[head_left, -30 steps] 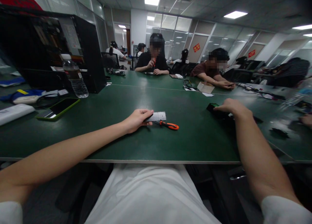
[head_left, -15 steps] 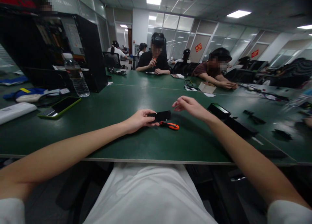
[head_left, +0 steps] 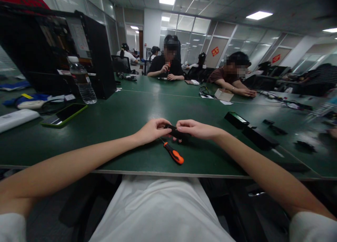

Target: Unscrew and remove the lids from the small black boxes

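A small black rectangular piece [head_left: 174,131] is held between both hands just over the green table [head_left: 147,161]. My left hand [head_left: 154,130] is closed on its left end, thumb on top. On the right part, my right hand [head_left: 192,128] is closed with thumb and fingers pinching it; some fingertips are hidden beneath. An orange and black screwdriver [head_left: 174,153] lies below the hands, its handle towards the front edge and its thin shaft running up to the left hand.
Black boxes [head_left: 237,120] and dark parts [head_left: 277,130] lie to the right. A green-edged phone [head_left: 64,115], a water bottle [head_left: 83,82], a white case [head_left: 18,120] and a black cabinet [head_left: 97,59] stand or lie left. Two people sit across the table.
My right hand has moved left and down and taken hold of the black piece. The screwdriver has turned, its handle now nearer the front edge. The black piece is tilted differently.
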Demonstrator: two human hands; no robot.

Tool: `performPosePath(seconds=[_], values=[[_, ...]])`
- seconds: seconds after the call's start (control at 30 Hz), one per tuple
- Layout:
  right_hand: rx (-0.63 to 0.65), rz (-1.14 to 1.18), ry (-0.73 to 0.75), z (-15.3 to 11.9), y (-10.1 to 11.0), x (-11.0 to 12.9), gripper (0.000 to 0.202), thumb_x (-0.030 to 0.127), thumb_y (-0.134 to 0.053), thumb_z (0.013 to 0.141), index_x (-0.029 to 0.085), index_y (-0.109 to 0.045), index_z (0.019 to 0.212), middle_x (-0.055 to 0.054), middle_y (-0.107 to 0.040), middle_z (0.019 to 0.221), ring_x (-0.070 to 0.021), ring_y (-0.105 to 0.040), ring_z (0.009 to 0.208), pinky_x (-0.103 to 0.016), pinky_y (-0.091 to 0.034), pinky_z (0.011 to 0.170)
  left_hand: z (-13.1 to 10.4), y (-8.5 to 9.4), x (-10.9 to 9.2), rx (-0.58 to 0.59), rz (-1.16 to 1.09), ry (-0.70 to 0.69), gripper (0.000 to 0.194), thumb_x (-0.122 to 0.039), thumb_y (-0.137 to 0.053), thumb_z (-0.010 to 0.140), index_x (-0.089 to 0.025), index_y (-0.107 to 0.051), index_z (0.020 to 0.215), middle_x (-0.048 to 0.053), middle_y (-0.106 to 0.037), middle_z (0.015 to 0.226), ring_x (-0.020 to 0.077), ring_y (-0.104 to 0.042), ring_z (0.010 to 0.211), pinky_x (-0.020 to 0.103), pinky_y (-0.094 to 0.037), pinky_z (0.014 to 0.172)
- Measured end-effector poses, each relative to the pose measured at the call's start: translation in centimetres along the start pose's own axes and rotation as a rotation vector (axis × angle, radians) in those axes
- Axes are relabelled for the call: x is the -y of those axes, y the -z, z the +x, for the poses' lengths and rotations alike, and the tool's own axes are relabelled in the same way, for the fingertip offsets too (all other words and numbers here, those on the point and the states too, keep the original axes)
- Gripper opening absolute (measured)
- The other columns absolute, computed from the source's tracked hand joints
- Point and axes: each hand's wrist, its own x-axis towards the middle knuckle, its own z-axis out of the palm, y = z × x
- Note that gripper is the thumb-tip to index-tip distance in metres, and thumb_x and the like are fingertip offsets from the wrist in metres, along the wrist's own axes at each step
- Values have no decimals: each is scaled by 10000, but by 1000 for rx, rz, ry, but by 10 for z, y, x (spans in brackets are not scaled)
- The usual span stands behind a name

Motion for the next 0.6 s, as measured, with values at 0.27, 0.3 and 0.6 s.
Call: performPosePath(seconds=[0.27,0.3,0.6], values=[[-921,-820,-147,-56,109,2,433,557,-542,963,246,-637,1248,-71,-754,1183,-193,-707,1006,-300,-538,881,-5,1,-1,201,273,-56,267,-263,-727,870,-135,-689,1101,77,-757,1032,183,-712,945,308,-543,880],[-1041,-930,-236,-69,126,-1,431,519,-572,953,215,-654,1248,-106,-732,1243,-223,-684,1103,-318,-507,953,-6,1,-2,224,314,-59,257,-276,-713,881,-135,-698,1095,76,-756,1031,183,-708,941,300,-539,869],[-1084,-1078,-842,-135,195,-44,356,447,-643,885,158,-778,1044,-174,-767,1117,-341,-683,1042,-369,-457,772,-8,1,-8,247,438,-78,242,-287,-640,924,-128,-729,1083,74,-766,1031,184,-698,939,270,-520,847]])
